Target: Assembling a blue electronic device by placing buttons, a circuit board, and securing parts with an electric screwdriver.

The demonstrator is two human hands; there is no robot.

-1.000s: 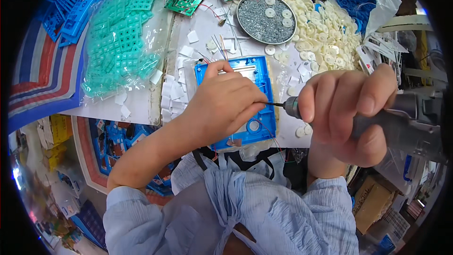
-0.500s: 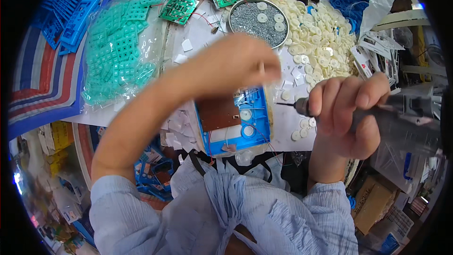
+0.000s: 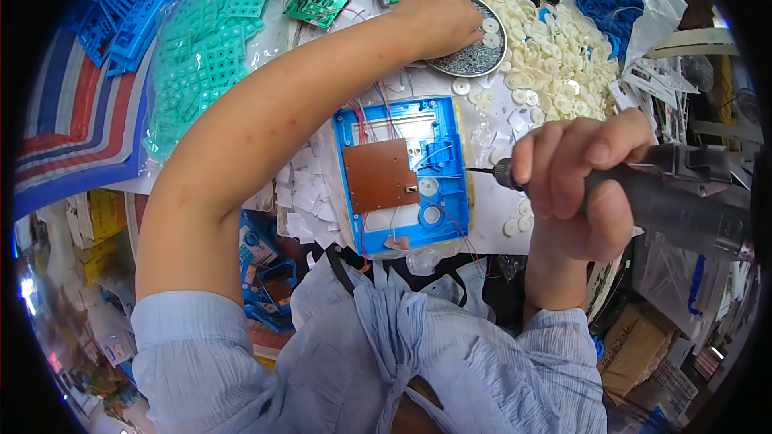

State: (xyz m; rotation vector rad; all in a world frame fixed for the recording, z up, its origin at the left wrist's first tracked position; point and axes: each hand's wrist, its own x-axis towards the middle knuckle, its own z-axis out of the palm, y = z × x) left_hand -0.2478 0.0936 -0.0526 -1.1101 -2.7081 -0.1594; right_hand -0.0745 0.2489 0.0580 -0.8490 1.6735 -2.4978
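Note:
My left hand [image 3: 441, 19] reaches far forward over a round metal tin [image 3: 503, 52] of small grey screws [image 3: 474, 59]. Its fingers are drawn together at the screws; whatever they pinch is hidden. On the right, my right hand [image 3: 583, 181] is wrapped round a dark electric screwdriver [image 3: 683, 202], its thin bit pointing left. In front of me lies an open blue plastic casing [image 3: 450, 233], just left of the bit's tip. Inside it sit a brown circuit board [image 3: 378, 173], a white disc [image 3: 429, 186] and thin red and white wires.
A bag of green keypads [image 3: 209, 56] lies left, blue plastic parts [image 3: 145, 24] beyond. Green circuit boards [image 3: 319, 2] sit at the back. Cream discs [image 3: 555, 52] are heaped right of the tin, beside a bag of blue pieces [image 3: 607, 0]. White paper squares [image 3: 310, 201] flank the casing.
My left hand has moved forward from above the casing to the screw tin, uncovering the brown board. My right hand keeps its grip on the screwdriver, barely shifted. The view has tilted slightly.

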